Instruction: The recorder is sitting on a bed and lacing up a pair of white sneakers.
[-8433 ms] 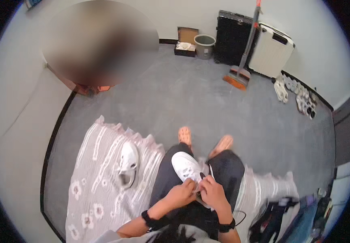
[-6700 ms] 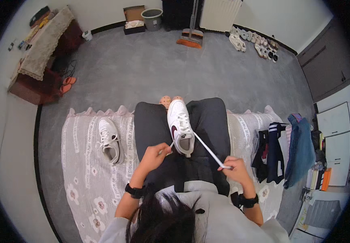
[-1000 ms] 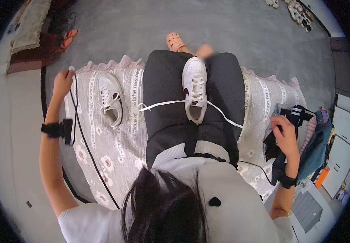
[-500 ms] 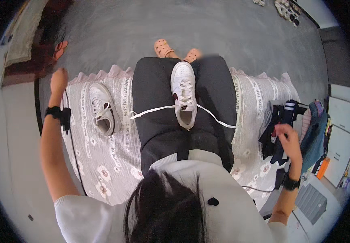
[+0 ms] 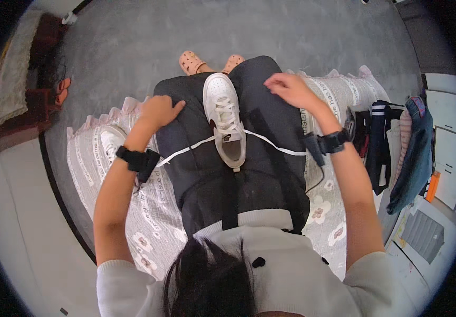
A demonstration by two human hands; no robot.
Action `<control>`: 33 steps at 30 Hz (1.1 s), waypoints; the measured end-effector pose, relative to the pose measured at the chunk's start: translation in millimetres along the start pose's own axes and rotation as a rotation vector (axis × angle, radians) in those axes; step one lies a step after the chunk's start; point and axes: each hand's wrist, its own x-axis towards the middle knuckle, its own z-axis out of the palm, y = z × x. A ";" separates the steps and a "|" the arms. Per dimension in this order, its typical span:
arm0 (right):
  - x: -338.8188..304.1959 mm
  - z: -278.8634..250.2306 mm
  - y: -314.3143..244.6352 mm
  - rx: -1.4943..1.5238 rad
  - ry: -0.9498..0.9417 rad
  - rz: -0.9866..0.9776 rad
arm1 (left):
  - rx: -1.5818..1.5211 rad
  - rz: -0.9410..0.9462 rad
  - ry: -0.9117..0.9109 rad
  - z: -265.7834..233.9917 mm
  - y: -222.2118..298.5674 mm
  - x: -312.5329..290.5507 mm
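A white sneaker [image 5: 219, 92] with a dark side patch lies on my black-trousered lap, its toe pointing away from me. Its two loose lace ends spread outward across my thighs, one to each side. My left hand [image 5: 160, 112] is over my left thigh, thumb apart from the fingers and nothing in it. On the other side, my right hand [image 5: 294, 91] hovers by my right knee, fingers stretched toward the shoe, also holding nothing. Neither hand touches the sneaker. The matching white sneaker [image 5: 113, 138] sits on the patterned cover to the left, partly hidden behind my left forearm.
I sit on a pale, frilled, flower-patterned cover [image 5: 320, 210]. Hanging or stacked dark clothes and jeans [image 5: 414, 153] are at the right, beside white drawers [image 5: 446, 111]. Pink clogs [image 5: 191, 62] are on my feet. Red slippers [image 5: 63, 91] lie at the far left.
Both hands have come inward from the far sides toward my lap, one on each side of the sneaker. My view has shifted slightly. The sneaker and its spread laces stay on my lap.
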 end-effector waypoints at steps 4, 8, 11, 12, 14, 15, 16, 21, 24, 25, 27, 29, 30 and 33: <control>-4.6 26.4 -11.4 -0.061 -0.031 -0.104 | -0.094 0.164 0.171 9.5 33.9 -21.3; -26.9 38.9 -20.7 -0.110 -0.037 -0.111 | -0.468 0.567 0.220 24.7 55.9 -47.7; -39.8 60.8 -28.5 -0.085 -0.111 -0.154 | -0.492 0.594 0.241 43.4 64.2 -60.5; -44.9 68.2 -34.4 -0.197 -0.106 -0.110 | -0.484 0.545 0.209 45.8 66.3 -61.6; -46.3 82.0 -34.5 -0.435 -0.047 -0.212 | -0.469 0.499 0.177 49.0 70.6 -62.2; -46.0 84.3 -35.4 -0.432 -0.043 -0.211 | -0.552 0.447 0.173 51.0 73.6 -63.8; -45.9 86.4 -36.1 -0.449 -0.049 -0.195 | -0.636 0.393 0.169 52.0 74.9 -66.0; -49.3 77.0 -26.6 -0.342 -0.104 -0.245 | -0.607 0.262 0.071 43.8 42.0 -74.9; -57.3 65.7 -20.7 -0.223 -0.155 -0.238 | -0.639 0.055 0.065 18.0 7.6 -77.4; -59.9 60.6 -22.6 -0.168 -0.124 -0.194 | -0.677 0.063 0.114 13.4 -8.8 -74.8; -62.3 51.6 -25.1 -0.106 -0.088 -0.127 | -0.673 0.070 0.296 5.1 -51.0 -64.0; -63.4 45.3 -28.0 -0.099 -0.062 -0.110 | -1.293 -0.059 0.377 -16.3 -88.9 -53.7; -63.6 41.8 -28.6 -0.093 -0.029 -0.091 | -1.953 -0.197 0.291 -39.4 -103.0 -52.7; -61.7 35.6 -37.3 -0.108 0.001 -0.121 | -2.515 0.134 0.238 -85.4 -140.4 -58.5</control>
